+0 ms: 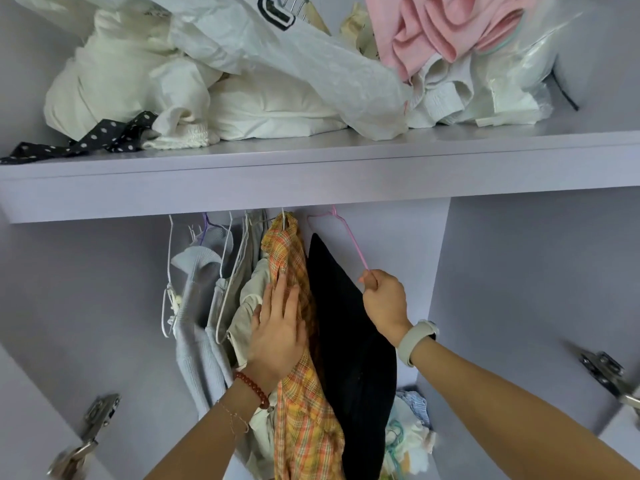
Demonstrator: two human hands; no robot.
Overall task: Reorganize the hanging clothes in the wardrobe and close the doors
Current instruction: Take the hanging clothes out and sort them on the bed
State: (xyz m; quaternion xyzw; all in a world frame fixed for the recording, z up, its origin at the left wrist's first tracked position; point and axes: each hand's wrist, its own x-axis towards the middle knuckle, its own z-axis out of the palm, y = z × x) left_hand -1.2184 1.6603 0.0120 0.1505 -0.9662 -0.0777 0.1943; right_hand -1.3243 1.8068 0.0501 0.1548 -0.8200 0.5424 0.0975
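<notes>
Mid-sorting, doors unclosed: left hand [277, 327] presses flat on the plaid shirt [298, 393] while right hand [382, 299] pinches the pink hanger [349, 237].

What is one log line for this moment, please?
left hand: presses plaid shirt | right hand: grips pink hanger | black garment: between hands | doors: open
</notes>
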